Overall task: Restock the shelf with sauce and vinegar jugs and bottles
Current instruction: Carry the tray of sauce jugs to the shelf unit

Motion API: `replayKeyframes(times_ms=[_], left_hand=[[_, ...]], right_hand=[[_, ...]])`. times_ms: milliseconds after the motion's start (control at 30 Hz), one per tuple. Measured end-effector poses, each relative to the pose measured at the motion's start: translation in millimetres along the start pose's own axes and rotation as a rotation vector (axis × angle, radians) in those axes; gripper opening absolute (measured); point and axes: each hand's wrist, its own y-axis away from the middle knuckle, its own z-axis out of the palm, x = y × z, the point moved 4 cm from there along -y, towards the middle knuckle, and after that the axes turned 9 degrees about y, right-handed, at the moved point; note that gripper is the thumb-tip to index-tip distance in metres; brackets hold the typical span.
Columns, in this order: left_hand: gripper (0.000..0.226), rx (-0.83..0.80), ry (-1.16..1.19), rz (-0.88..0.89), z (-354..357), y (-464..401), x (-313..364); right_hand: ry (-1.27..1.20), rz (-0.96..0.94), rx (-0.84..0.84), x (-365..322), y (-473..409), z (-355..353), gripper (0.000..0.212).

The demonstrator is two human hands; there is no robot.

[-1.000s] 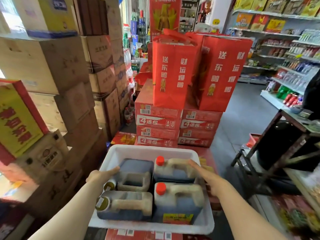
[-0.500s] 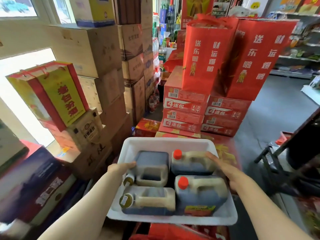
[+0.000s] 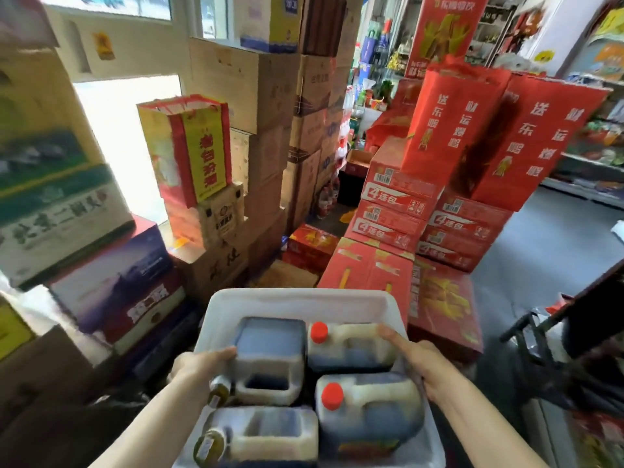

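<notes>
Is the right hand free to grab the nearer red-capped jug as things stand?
Probably not yet. The right hand is gripping the right rim of the white tub, and the left hand holds the other side. The jug lies just beside it with nothing covering it, but letting go would likely tip the tub.

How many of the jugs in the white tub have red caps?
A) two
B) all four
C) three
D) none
A: the two jugs on the right side of the white tub have red caps, while the two on the left have yellowish caps.
</notes>
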Motion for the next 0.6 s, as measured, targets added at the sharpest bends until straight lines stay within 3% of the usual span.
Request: replayKeyframes(times_ms=[133, 300, 433, 600], left_hand=[[0.083, 0.072, 0.091, -0.038, -93.6, 11.5, -53.9], [0.087, 0.209, 0.175, -0.081, -217.1, 22.5, -132.6], [0.098, 0.377, 0.209, -0.213, -306.3, 33.6, -201.5], [0.100, 0.550, 0.367, -0.405, -404.0, 64.4, -310.0]], right_hand=[[0.010, -0.048, -0.143, 15.5, 54.0, 68.1, 0.081], [0.021, -0.067, -0.282, 31.7, 122.7, 165.3, 0.044], [0.111, -0.025, -0.392, 55.9, 151.0, 250.4, 0.038], [0.426, 0.023, -0.605, 88.6, 165.5, 366.1, 0.063]])
